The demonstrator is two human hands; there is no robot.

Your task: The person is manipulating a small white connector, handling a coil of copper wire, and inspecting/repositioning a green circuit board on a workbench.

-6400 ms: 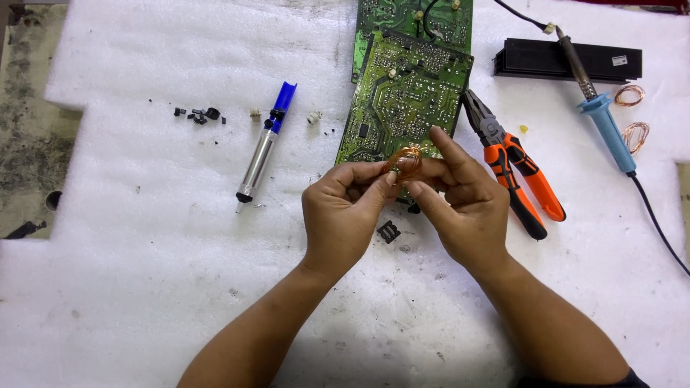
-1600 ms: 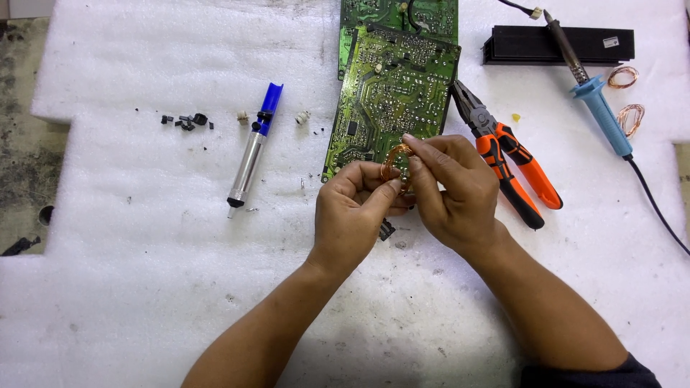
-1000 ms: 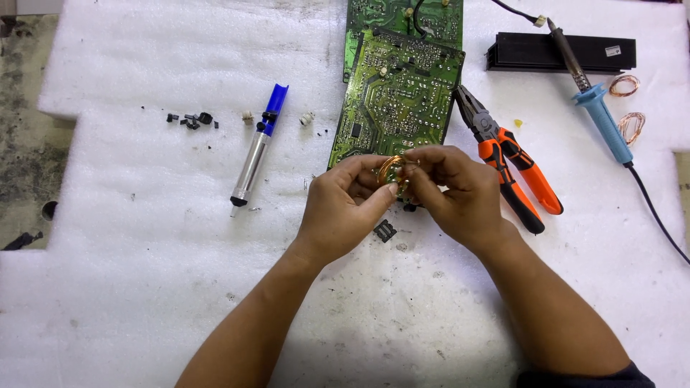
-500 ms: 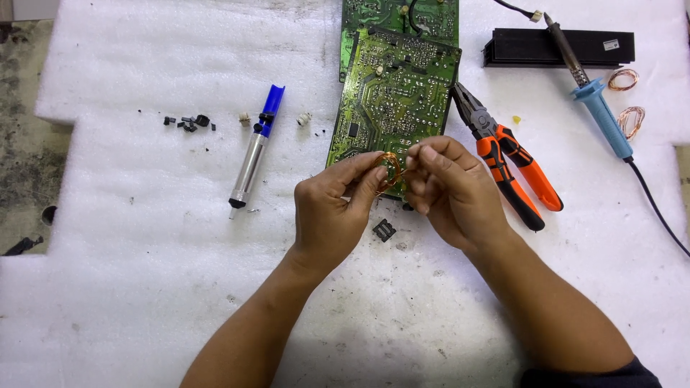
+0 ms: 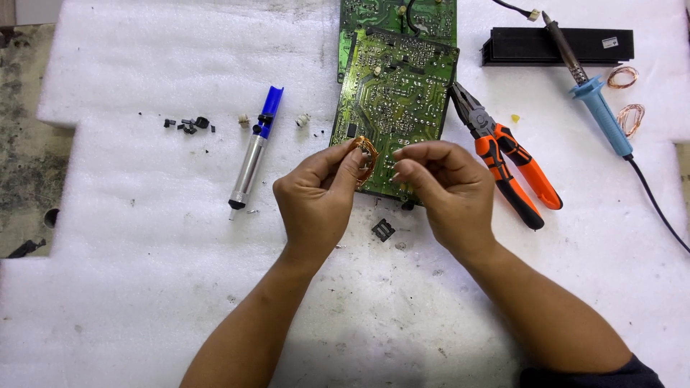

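I see my left hand (image 5: 316,197) pinching a small copper coil (image 5: 366,159) between thumb and fingertips, held up just above the near edge of the green board (image 5: 395,108). My right hand (image 5: 442,190) sits just beside it, fingers curled with thumb and forefinger pressed together near the coil; I cannot tell whether they grip a strand of wire or nothing. A small black part (image 5: 383,230) lies on the white foam (image 5: 144,287) between my wrists. Orange pliers (image 5: 507,162) lie just right of the board, close to my right hand. A blue-handled soldering iron (image 5: 589,100) rests farther right, its tip across a black bar (image 5: 557,45), with two more wire coils (image 5: 627,97) beside it. To the left lies a blue and silver desoldering pump (image 5: 255,154), with black bits (image 5: 188,124) scattered beyond it.
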